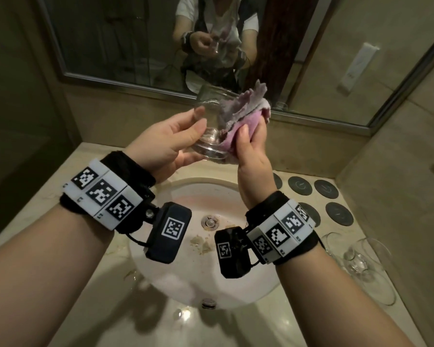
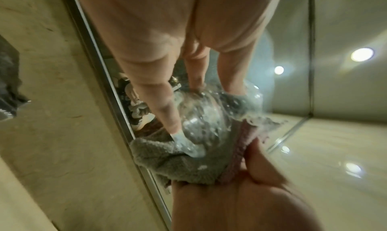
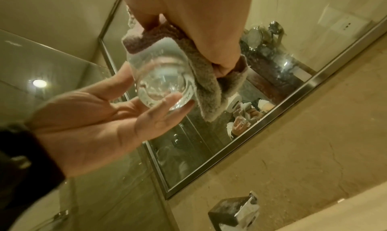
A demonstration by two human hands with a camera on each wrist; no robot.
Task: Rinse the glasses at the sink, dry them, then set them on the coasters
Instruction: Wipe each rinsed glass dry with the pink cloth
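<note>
Holding a clear glass (image 1: 212, 126) up over the sink (image 1: 176, 196), my left hand (image 1: 171, 144) cradles it near the base, the fingers only gently bent along its side and the thumb lying against the wall nearer me. The right wrist view shows those fingers (image 3: 167, 102) spread under the thick bottom of the glass (image 3: 161, 82), more a light support than a tight grasp. My right hand (image 1: 251, 146) is closed around a pink and grey cloth (image 1: 238, 111), pinching it against the glass on the opposite side, with a ruffled edge of cloth sticking up above the rim. From the left wrist view the cloth (image 2: 178, 163) bunches around the glass (image 2: 207, 120), and water drops speckle the wall of the glass.

The glass sits tilted, mouth pointing away from me toward the mirror (image 1: 135, 46), in front of my chest and above the basin. On the counter (image 1: 298, 321) to the right, dark round coasters (image 1: 300, 185) lie in two rows near the back wall, bare. Nearer me on that same side, two more clear glasses (image 1: 358, 261) lie close together on the counter; I cannot tell how they rest.
</note>
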